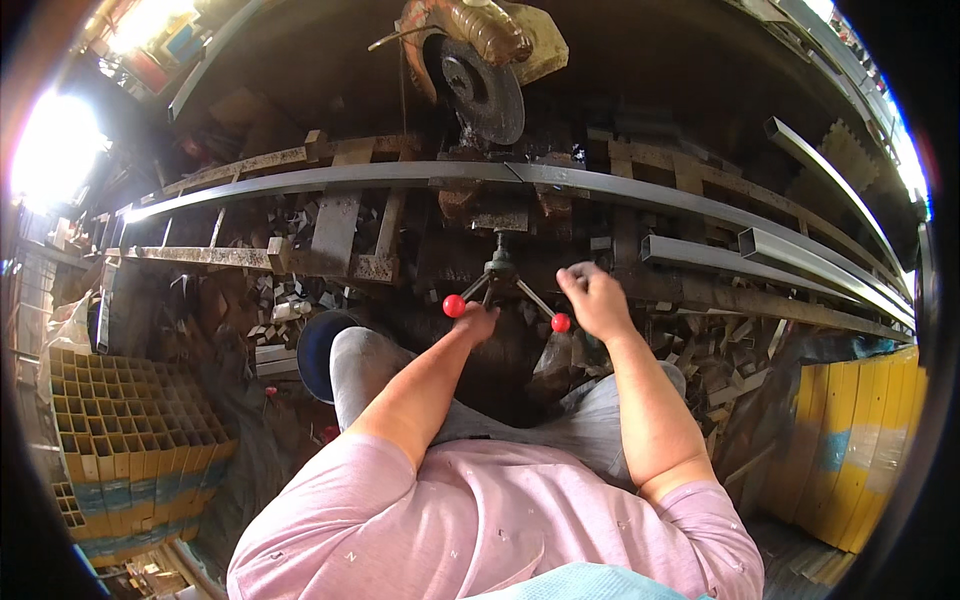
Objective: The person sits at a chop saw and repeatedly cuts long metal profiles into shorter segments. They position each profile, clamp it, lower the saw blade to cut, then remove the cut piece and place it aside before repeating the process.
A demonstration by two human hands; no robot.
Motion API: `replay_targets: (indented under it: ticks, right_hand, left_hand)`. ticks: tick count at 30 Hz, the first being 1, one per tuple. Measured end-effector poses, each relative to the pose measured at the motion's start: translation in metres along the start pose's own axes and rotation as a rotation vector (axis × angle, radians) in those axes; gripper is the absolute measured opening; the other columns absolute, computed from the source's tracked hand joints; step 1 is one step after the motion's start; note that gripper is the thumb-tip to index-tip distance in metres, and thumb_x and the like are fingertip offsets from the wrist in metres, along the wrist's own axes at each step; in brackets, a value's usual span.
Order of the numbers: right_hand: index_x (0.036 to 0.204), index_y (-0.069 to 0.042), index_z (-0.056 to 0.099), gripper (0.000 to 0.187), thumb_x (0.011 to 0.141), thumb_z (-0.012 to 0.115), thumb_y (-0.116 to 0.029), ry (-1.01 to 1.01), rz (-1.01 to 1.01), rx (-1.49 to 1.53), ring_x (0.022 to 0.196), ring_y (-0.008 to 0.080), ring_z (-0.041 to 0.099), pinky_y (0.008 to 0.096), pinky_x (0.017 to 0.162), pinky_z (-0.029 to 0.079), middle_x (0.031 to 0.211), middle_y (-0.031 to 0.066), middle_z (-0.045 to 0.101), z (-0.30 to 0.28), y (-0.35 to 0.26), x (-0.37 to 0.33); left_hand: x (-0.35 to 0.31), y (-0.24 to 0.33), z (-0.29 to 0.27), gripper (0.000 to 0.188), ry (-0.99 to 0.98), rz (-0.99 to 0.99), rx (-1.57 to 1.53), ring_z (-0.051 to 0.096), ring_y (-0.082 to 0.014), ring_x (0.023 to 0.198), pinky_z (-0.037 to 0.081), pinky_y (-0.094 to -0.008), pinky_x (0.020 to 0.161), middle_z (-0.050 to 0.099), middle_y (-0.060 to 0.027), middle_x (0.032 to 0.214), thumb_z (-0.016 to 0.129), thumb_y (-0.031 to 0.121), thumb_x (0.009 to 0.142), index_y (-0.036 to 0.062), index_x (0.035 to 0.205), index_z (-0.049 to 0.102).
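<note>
A clamp's screw handle, with spokes ending in red ball knobs, stands in front of me. My left hand is closed around one of its lower spokes, just right of the left red knob; the spoke's end is hidden by the fingers. My right hand is raised beside the right red knob, apart from it, with curled fingers and nothing visible in them. Above the handle, the clamp jaw sits close to a long square metal tube, which shows a dark slanting line near its middle.
A cut-off saw's round disc hangs above the tube. More square tubes lie at the right. Yellowish tube bundles stand at left and right. A blue bucket is by my left knee, and offcuts litter the ground.
</note>
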State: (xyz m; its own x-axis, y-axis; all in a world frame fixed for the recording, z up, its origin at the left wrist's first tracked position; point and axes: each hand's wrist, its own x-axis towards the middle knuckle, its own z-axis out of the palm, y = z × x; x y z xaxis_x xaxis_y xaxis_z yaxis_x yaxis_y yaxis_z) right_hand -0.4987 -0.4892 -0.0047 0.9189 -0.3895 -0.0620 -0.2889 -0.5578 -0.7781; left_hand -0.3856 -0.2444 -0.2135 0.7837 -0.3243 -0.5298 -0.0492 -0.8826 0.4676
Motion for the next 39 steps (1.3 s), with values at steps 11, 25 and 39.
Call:
replay_targets:
  ticks: [11,25,39]
  right_hand:
    - [0.130,0.002,0.075,0.055,0.114,0.064,-0.050,-0.408,0.090,0.546,0.072,0.0099,0.063,0.0295,0.070,0.050,0.086,0.0063,0.076,0.019,-0.036,-0.025]
    - [0.119,-0.001,0.075,0.062,0.115,0.055,-0.060,-0.101,0.129,0.686,0.058,0.0065,0.054,0.0254,0.054,0.039,0.077,0.0073,0.074,0.007,-0.012,-0.001]
    - [0.116,-0.003,0.076,0.053,0.116,0.059,-0.053,-0.133,0.106,0.630,0.064,0.0049,0.055,0.0239,0.058,0.040,0.078,0.0041,0.074,0.016,-0.001,0.004]
  left_hand:
    - [-0.032,0.076,0.030,0.065,-0.307,0.020,-0.599,0.080,-0.0349,0.108,0.061,-0.0495,0.089,0.082,-0.0233,0.116,0.077,0.057,0.097,-0.0017,0.126,0.079]
    - [-0.139,0.052,-0.266,0.047,-0.360,0.710,-0.910,0.074,-0.0239,0.098,0.060,-0.0373,0.081,0.081,-0.0115,0.122,0.072,0.039,0.106,0.0018,0.135,0.072]
    - [0.037,0.010,-0.298,0.038,0.425,-0.099,-1.706,0.069,-0.0236,0.076,0.043,-0.0320,0.055,0.066,-0.0060,0.101,0.084,0.035,0.100,0.0135,0.125,0.066]
